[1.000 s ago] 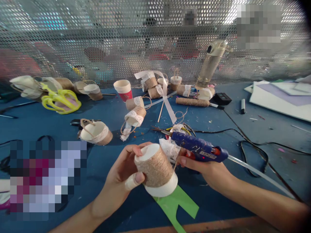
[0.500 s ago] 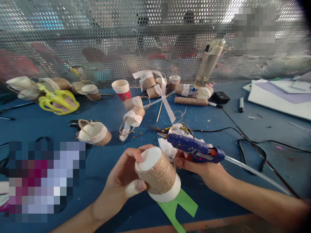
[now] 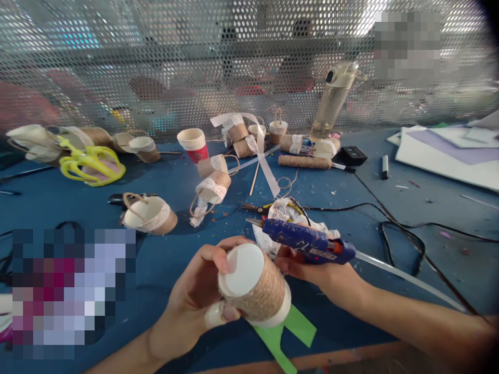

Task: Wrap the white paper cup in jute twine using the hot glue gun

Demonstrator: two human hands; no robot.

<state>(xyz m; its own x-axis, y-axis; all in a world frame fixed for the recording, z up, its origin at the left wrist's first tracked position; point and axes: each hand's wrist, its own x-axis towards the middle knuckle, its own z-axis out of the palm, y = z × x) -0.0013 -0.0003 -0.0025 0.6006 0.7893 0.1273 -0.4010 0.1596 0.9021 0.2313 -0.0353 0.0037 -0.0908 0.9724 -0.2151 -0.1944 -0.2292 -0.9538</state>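
Note:
My left hand grips a paper cup wound with brown twine, its white base tilted up toward me and its mouth pointing down to the right. A bandage wraps the left thumb. In my right hand is a blue hot glue gun, held sideways with its nozzle pointing left above the cup and a clear glue stick out of its back. A piece of white lace lies partly behind the gun and fingers. Below the cup rests a cut green sheet.
Several twine-wrapped cups with lace and handles, such as one little basket, are spread over the blue table. Red paper cups, a twine roll, scissors, a yellow crown-like piece and a clear bottle stand around. Black cords run right.
The cup has turned slightly in my left hand, showing more of its white base. The glue gun has shifted a little left and down.

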